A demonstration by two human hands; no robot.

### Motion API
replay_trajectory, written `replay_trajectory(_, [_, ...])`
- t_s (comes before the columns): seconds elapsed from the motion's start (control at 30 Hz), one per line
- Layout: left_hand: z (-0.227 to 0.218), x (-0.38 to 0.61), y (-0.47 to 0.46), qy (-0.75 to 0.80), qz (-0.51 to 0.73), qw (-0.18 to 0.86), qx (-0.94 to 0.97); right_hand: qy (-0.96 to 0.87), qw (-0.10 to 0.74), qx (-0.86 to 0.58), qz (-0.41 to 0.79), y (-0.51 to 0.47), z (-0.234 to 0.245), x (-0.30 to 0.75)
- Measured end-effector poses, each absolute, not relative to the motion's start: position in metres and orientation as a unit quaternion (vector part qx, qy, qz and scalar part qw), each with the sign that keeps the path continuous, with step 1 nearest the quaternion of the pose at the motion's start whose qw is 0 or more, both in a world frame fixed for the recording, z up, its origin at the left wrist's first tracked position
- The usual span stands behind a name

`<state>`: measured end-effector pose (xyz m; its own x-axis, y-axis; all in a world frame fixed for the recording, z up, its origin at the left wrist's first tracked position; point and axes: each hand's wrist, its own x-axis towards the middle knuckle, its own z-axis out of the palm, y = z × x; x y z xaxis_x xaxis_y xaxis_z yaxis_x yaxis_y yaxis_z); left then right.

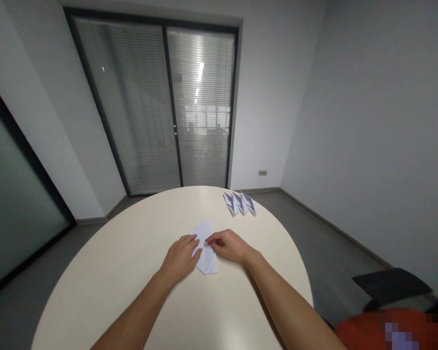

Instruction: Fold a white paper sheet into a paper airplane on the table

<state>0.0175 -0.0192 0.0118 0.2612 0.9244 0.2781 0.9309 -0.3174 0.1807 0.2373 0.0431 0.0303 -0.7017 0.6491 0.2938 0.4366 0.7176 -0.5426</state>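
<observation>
A folded sheet of white paper (206,264) lies on the round table, with cut-off corners and a crease down its middle. My left hand (182,254) rests flat on the paper's left side, fingers stretched and thumb apart. From the right, my right hand (230,244) pinches at the middle of the sheet, where a small flap seems to rise between thumb and fingertips. Its curled fingers cover part of the paper's right edge.
Three folded paper pieces (240,203), white with bluish parts, lie overlapping in a row near the far right edge of the cream round table (120,253). A chair with a red seat (372,328) and black armrest (392,284) stands at the lower right.
</observation>
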Motion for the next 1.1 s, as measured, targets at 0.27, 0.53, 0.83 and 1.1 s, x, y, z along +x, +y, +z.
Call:
replay_trajectory(0.27, [0.006, 0.01, -0.015, -0.563, -0.178, -0.03, -0.806, -0.908, 0.259, -0.255, 0.208, 0.044, 0.033, 0.238])
replay_trajectory(0.53, [0.012, 0.011, -0.022, -0.481, -0.197, -0.103, -0.848, -0.915, 0.279, -0.226, 0.184, 0.047, 0.025, 0.237])
replay_trajectory(0.83, [0.021, 0.021, -0.026, -0.455, -0.199, -0.092, -0.863, -0.919, 0.217, -0.274, 0.181, 0.053, 0.017, 0.243])
replay_trajectory(1.1, [0.02, 0.02, -0.024, -0.443, -0.187, -0.049, -0.876, -0.915, 0.227, -0.309, 0.126, 0.053, 0.019, 0.243])
